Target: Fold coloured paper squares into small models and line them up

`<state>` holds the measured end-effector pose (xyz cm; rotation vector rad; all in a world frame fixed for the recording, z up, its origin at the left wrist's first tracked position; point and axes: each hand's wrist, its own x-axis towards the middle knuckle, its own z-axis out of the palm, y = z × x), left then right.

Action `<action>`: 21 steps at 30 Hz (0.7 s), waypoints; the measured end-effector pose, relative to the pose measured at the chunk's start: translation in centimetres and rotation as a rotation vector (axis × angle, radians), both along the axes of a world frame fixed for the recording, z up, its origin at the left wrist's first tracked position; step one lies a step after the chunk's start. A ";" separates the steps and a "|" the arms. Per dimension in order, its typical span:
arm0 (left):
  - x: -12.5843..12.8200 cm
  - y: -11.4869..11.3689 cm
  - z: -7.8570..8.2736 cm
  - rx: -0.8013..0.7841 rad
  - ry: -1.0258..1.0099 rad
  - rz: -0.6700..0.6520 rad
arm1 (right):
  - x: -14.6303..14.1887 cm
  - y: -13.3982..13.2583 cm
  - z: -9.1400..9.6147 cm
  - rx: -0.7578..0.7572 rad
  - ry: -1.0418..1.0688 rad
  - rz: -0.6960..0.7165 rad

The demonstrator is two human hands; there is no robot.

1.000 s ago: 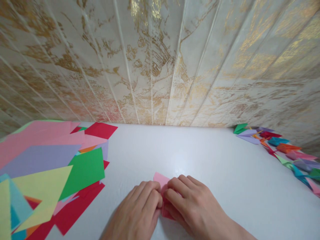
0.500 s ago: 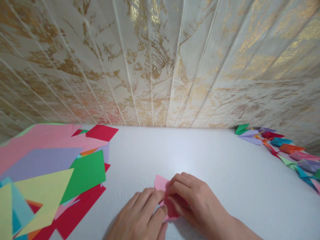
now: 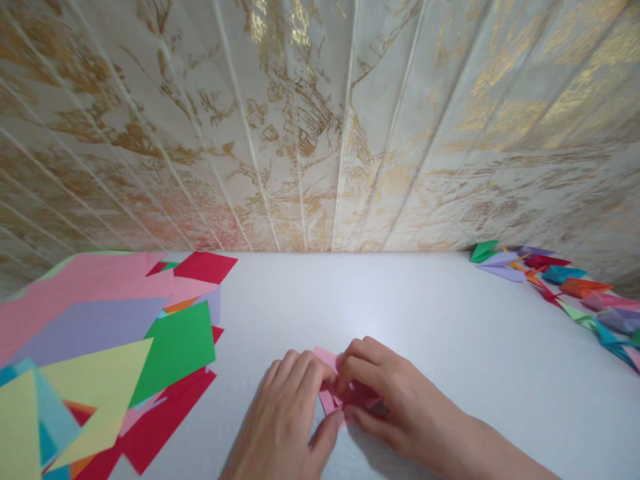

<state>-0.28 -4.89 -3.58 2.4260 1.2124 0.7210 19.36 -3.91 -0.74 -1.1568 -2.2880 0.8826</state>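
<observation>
A small piece of pink folded paper [image 3: 327, 402] lies on the white table between my two hands. My left hand [image 3: 290, 410] grips its left side, the index finger bent at the upper edge and the thumb at the lower edge. From the right, my right hand [image 3: 383, 390] closes on the same paper, fingers curled over it and the thumb low beside the left thumb. A pink corner shows above the fingertips. Much of the paper is hidden under my fingers.
On the left, loose coloured sheets overlap: a yellow sheet [image 3: 100, 373], a green sheet [image 3: 183, 350], a purple sheet [image 3: 95, 327] and red ones. Several folded paper pieces [image 3: 583, 288] line the right. Behind the white table [image 3: 345, 300] hangs a gold-patterned curtain [image 3: 320, 133].
My left hand has shifted up, its thumb now nearer the right thumb at the paper's lower edge. The paper looks smaller and more folded in. The view has shifted slightly.
</observation>
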 end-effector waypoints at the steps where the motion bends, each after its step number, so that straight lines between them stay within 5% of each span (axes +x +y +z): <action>1: -0.1 0.0 0.1 0.004 0.022 -0.021 | 0.1 0.0 0.0 -0.023 -0.001 0.013; 7: -0.7 0.1 0.6 0.114 0.056 -0.088 | 1.0 0.5 0.2 -0.179 0.056 0.022; 11: -1.3 0.3 0.6 0.322 0.123 -0.155 | 0.9 0.4 0.4 -0.183 0.047 0.022; 16: -1.6 0.6 1.6 0.480 0.069 -0.172 | 0.4 -0.5 0.6 0.173 0.003 0.002; 21: -1.1 0.0 3.0 0.168 -0.096 -0.194 | 0.3 -1.4 2.7 0.351 0.008 -0.009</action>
